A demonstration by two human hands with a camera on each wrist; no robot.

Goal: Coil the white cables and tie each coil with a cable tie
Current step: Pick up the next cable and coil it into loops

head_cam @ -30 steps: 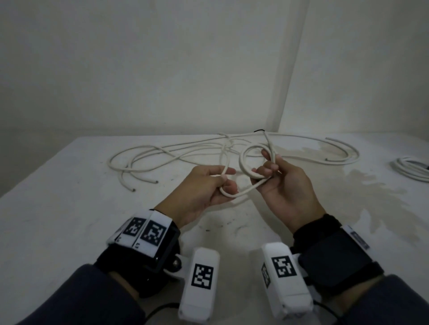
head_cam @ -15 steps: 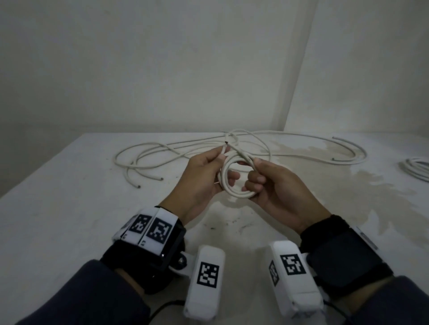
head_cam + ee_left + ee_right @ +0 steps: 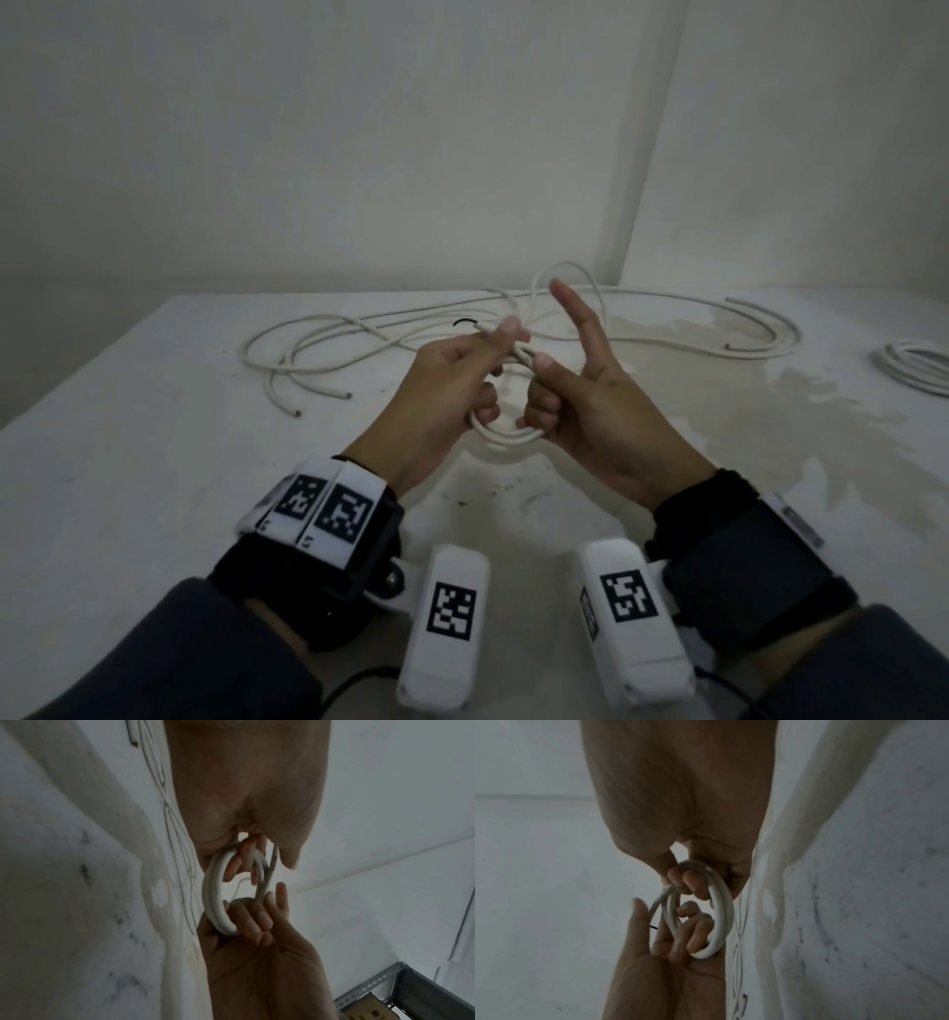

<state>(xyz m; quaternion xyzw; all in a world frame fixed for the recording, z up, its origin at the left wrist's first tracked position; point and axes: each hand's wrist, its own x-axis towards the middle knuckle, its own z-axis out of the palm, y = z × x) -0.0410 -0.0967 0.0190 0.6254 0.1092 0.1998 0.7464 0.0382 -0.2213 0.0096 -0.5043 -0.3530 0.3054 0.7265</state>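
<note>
Coil of thin white round cable (image 3: 506, 431), a few small turns, is held between both hands above the middle of the pale stained tabletop (image 3: 154, 462). Your left hand (image 3: 447, 380) grips its 9 o'clock side, lower fingers hooked through the ring, thumb and forefinger pinching the strands at 12 o'clock. Your right hand (image 3: 580, 406) has thumb and curled lower fingers on the 3 o'clock side, with one finger sticking straight out, off the cable.

Judgement: this is the winding step, coil nearly closed. To do it well:
- Keep the left pinch fixed where the turns cross; let that be the anchor.
- Lay each turn flat beside the last, same size, so none overlaps or springs out.
- Bring the stray right finger back before you let go with anything else.
- Tuck the free end against the bundle before reaching for a tie.

Loose white cables (image 3: 359, 334) sprawl at 12 o'clock on the tabletop, still uncoiled. Another white coil (image 3: 914, 367) lies at 3 o'clock, near the edge. A short black curved piece (image 3: 462, 322) sits by the loose cables; whether it is a tie I cannot tell.
</note>
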